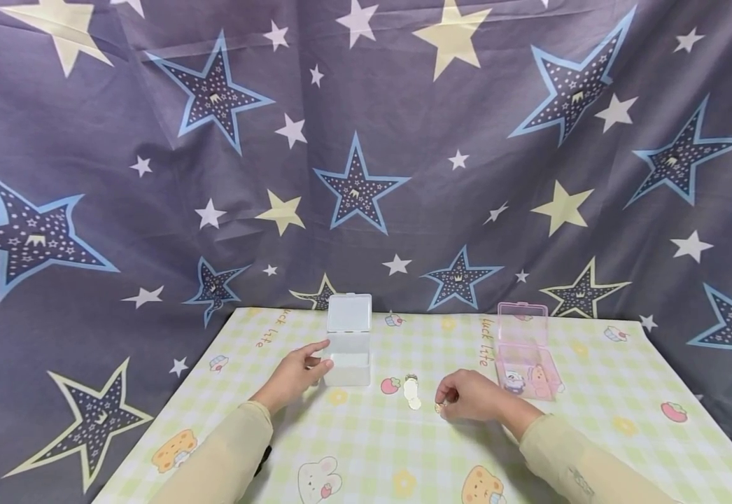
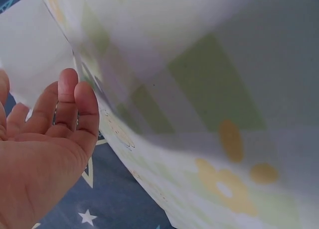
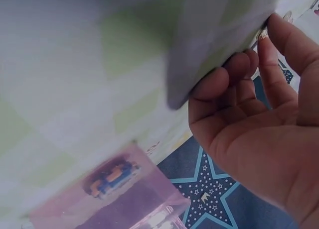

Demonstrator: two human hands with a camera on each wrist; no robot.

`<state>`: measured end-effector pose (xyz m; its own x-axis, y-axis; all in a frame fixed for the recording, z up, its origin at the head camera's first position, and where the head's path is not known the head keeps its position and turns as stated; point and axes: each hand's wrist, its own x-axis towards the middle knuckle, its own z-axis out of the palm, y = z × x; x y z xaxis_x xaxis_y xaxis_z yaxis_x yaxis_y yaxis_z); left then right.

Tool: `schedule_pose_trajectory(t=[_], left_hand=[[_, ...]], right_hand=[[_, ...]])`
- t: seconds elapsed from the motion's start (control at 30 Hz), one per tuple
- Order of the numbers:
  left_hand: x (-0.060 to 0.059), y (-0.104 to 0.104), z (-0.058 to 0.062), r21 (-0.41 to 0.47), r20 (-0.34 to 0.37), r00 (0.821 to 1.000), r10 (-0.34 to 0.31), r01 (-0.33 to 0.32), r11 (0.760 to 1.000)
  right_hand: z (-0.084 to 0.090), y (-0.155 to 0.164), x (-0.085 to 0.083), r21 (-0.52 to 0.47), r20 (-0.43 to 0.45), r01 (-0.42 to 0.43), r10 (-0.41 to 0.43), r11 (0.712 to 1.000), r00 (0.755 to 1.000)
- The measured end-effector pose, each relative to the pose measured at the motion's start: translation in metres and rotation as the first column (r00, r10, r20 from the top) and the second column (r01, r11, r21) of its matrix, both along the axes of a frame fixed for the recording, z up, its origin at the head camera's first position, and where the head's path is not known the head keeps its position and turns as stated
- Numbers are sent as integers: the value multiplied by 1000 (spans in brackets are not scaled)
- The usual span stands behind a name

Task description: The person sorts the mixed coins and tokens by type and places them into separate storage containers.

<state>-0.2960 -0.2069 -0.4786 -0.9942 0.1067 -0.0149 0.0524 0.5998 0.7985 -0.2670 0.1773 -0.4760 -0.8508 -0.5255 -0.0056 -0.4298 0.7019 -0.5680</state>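
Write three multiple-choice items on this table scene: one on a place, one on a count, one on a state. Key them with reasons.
1. Where does the pink clear plastic box stand?
A. beside the left hand
B. past the right hand, towards the table's right side
C. on the floor

2. How many lidded plastic boxes stand on the checked tablecloth?
A. one
B. two
C. four

3. How is the lid of the clear colourless plastic box?
A. raised open
B. shut flat
C. missing

Key: 1 B, it sits just beyond the right hand; 2 B, one colourless and one pink; 3 A, its lid stands upright behind the box, at the left hand.
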Motion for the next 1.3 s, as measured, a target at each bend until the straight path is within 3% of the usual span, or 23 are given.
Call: schedule_pose_trajectory(t=[0.3,0.77,1.3], left_hand=[[0,-1,1,17,23,1000,-1,1,1000],[0,0,3,-2,19,1000,-13,13,1000],[0,0,3,9,35,999,-12,12,1000]], right_hand=[[3,-3,-4,31,21,-32,31,999,999],[-2,0,1,-64,-24,-51,50,997,998],[-2,8,-1,-130,11,-91,93,987,996]])
